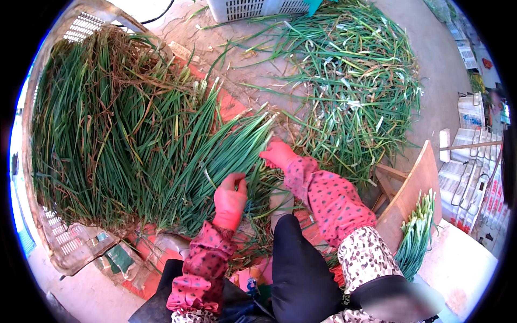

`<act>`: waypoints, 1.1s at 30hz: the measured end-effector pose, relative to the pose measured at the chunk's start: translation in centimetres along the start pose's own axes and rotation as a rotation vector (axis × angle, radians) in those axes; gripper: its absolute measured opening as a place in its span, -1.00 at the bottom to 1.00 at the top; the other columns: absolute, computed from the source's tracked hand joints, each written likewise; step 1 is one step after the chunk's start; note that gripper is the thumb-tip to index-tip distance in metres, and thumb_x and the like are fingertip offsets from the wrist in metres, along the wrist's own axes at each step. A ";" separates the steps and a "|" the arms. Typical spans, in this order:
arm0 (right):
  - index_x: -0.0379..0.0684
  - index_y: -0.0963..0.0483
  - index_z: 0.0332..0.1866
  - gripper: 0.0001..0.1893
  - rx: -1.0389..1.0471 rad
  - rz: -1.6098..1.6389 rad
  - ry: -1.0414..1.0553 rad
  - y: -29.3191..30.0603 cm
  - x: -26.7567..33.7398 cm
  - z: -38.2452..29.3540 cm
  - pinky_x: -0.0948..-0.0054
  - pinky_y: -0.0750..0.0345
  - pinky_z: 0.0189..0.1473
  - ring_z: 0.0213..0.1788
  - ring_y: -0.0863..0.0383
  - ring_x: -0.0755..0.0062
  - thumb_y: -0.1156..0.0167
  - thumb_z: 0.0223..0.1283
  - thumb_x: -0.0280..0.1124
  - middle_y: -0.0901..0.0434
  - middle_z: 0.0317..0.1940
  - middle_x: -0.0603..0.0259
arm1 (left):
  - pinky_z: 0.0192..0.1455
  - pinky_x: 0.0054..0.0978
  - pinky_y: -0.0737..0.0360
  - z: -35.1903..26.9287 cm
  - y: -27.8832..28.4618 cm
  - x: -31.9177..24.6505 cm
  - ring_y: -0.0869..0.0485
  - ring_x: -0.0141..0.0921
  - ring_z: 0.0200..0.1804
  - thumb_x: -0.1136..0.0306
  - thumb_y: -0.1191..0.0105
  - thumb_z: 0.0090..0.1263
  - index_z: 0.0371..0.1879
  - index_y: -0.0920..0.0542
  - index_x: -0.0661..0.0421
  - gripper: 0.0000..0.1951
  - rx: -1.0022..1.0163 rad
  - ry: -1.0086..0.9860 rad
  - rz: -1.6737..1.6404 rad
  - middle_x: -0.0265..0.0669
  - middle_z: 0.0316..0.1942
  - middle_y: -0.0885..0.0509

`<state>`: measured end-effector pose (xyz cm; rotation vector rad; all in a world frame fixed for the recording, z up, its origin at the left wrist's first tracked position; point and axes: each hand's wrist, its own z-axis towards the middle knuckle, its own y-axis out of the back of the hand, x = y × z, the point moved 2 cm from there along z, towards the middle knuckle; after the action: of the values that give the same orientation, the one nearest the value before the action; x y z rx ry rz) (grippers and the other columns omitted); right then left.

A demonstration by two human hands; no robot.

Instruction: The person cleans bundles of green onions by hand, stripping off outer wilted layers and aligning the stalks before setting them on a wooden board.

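Note:
Pink gloves cover both hands. My right hand (278, 155) is at the pale stem ends of a layer of long green leafy stalks (242, 141), probably garlic chives, its fingers bent against them. Lower and to the left, my left hand (231, 198) hovers over or rests on the leaves, thumb and fingers curled; whether it grips any is unclear. The stalks run left into a large heap (121, 133) with dry brown roots and leaves, which fills a tipped plastic crate (36, 226). A neat bunch of stalks (416, 234) lies at the right.
Loose leaves and trimmings (355, 89) are piled on the concrete floor at the upper right. A white crate (258, 10) stands at the top. A curved wooden board (412, 189) rises right of my sleeve, near a white block (464, 266). Red sheeting (230, 105) lies under the stalks.

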<state>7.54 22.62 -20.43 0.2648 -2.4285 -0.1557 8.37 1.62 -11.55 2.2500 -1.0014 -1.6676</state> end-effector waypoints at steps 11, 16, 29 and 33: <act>-0.13 -0.50 -0.43 -0.83 -0.009 -0.798 0.665 4.4 8.0 -8.5 0.21 -0.56 -0.44 -0.51 -0.64 0.16 -0.15 0.03 -0.25 -0.62 -0.51 0.19 | -0.29 -0.33 -0.59 3.7 -2.2 -0.3 -0.66 -0.10 -0.35 0.43 -0.06 0.28 0.00 -0.57 0.02 -0.71 0.265 0.057 -0.017 -0.09 -0.41 -0.67; -0.10 -0.55 -0.36 -0.83 -0.430 -1.202 0.106 15.4 4.9 -7.4 0.11 -0.57 -0.28 -0.29 -0.66 -0.01 -0.09 0.07 -0.26 -0.65 -0.38 0.11 | -0.47 -0.61 -0.52 4.1 3.1 -2.6 -0.61 -0.53 -0.51 0.44 0.11 0.45 -0.13 -0.63 0.17 -0.79 0.702 0.516 -0.637 -0.32 -0.50 -0.66; -0.19 -0.51 -0.31 -0.81 -0.125 0.579 0.077 2.5 7.2 2.0 0.59 -0.46 -0.51 -0.56 -0.55 0.56 -0.21 0.15 -0.28 -0.63 -0.50 0.25 | -0.54 -0.66 -0.44 3.7 6.5 -3.2 -0.53 -0.53 -0.68 0.37 0.02 0.43 -0.11 -0.62 0.17 -0.79 0.220 0.429 -0.524 -0.34 -0.62 -0.61; -0.24 -0.50 -0.22 -0.82 -0.153 0.488 0.039 4.6 7.4 -0.9 0.57 -0.42 -0.57 -0.62 -0.52 0.56 -0.15 0.19 -0.34 -0.61 -0.53 0.25 | -0.59 -0.67 -0.42 4.7 7.6 -3.1 -0.61 -0.54 -0.57 0.34 0.06 0.45 -0.01 -0.58 0.13 -0.76 0.125 0.394 -0.486 -0.32 -0.36 -0.70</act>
<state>1.92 25.37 -14.33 -0.3885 -2.3512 -0.1148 0.53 -1.13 -7.01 2.9233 -0.5039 -1.2346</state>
